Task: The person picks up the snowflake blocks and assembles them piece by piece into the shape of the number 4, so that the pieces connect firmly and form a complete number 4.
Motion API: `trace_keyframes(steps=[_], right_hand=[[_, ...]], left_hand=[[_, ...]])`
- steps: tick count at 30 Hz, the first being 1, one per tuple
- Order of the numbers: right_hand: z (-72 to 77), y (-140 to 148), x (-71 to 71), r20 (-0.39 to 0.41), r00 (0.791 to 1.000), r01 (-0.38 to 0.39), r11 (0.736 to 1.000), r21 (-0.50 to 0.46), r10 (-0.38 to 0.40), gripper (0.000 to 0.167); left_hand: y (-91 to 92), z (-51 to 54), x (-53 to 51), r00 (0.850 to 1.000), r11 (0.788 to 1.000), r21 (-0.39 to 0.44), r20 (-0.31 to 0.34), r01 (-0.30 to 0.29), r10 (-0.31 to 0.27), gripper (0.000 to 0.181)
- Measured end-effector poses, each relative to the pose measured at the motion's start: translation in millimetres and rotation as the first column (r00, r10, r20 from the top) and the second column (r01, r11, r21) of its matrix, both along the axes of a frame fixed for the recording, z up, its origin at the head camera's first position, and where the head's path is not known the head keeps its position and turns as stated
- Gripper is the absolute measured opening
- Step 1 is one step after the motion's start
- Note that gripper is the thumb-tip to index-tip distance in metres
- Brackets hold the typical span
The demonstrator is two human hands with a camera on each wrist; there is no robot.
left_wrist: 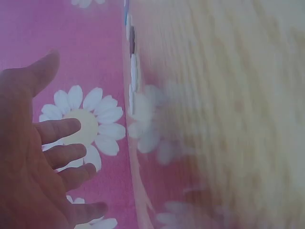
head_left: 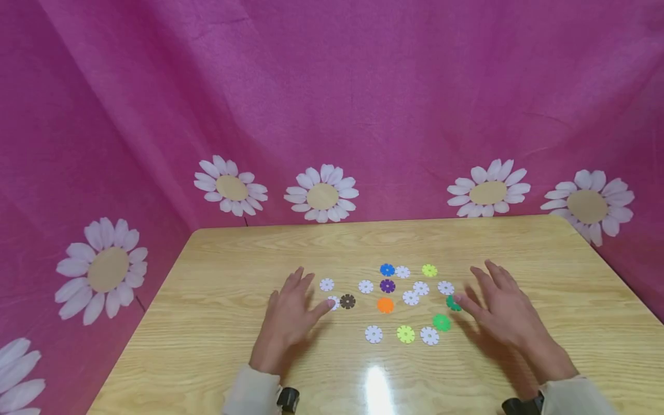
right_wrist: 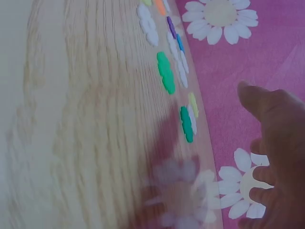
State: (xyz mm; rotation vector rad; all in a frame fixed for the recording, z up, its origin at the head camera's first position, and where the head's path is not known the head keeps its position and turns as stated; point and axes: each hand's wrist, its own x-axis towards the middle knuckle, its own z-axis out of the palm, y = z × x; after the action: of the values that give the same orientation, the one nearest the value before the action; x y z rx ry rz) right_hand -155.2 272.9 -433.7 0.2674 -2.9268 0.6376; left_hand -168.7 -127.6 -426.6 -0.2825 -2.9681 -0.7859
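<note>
Several flat notched discs lie spread over the wooden table between my two hands. Among them are a blue disc [head_left: 387, 270], a purple disc [head_left: 387, 286], an orange disc [head_left: 385, 305], a brown disc [head_left: 347, 301] and a light green disc [head_left: 442, 322]; many others are white. My left hand [head_left: 291, 314] hovers at their left, fingers spread, its thumb over a white disc [head_left: 335, 303]. On the right, my right hand [head_left: 505, 311] is held above the table, its thumb partly covering a dark green disc [right_wrist: 186, 124]. Neither hand holds anything.
The wooden table [head_left: 207, 346] has its far edge against a pink curtain [head_left: 363, 104] printed with white daisies. Another curtain side runs along the left. A bright light reflection lies near the front. Black bands sit on both wrists.
</note>
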Motion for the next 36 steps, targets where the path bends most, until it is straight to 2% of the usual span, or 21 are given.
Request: trace_keyframes(steps=[6, 12, 20, 24, 28, 33, 36], right_hand=[[2.1, -9, 2.5, -0.02, 1.0, -0.017, 1.0, -0.015, 0.017, 0.077], [3.7, -17, 4.6, -0.041, 0.999, -0.033, 0.999, -0.012, 0.033, 0.077], [9.0, -32, 7.8, -0.027, 0.998, -0.054, 0.998, -0.012, 0.053, 0.069], [10.5, -39, 8.4, 0.012, 0.999, -0.034, 0.999, -0.018, 0.034, 0.066], [11.6, -45, 9.1, 0.044, 0.999, -0.022, 0.999, -0.042, 0.023, 0.063], [12.3, -48, 11.5, 0.03, 0.999, -0.037, 0.997, -0.072, 0.039, 0.055], [12.3, -50, 12.7, 0.014, 0.999, -0.048, 0.996, -0.079, 0.049, 0.052]], left_hand=[[5.0, 0.2, 1.4, 1.0, 0.998, 0.058, 0.006, 0.027, -0.028, 0.074], [9.3, 1.0, 1.0, 0.998, 0.996, 0.093, 0.056, 0.016, -0.021, 0.071], [13.4, 3.5, 1.5, 0.996, 0.99, 0.138, 0.078, 0.042, -0.053, 0.064], [18.6, 3.3, 2.0, 0.993, 0.987, 0.154, 0.096, 0.047, -0.062, 0.063], [23.0, 1.4, 2.0, 0.991, 0.987, 0.139, 0.102, 0.076, -0.091, 0.061], [28.5, -0.1, 0.7, 0.985, 0.984, 0.13, 0.103, 0.126, -0.139, 0.057], [33.0, 1.0, 0.2, 0.978, 0.977, 0.131, 0.102, 0.169, -0.183, 0.048]])
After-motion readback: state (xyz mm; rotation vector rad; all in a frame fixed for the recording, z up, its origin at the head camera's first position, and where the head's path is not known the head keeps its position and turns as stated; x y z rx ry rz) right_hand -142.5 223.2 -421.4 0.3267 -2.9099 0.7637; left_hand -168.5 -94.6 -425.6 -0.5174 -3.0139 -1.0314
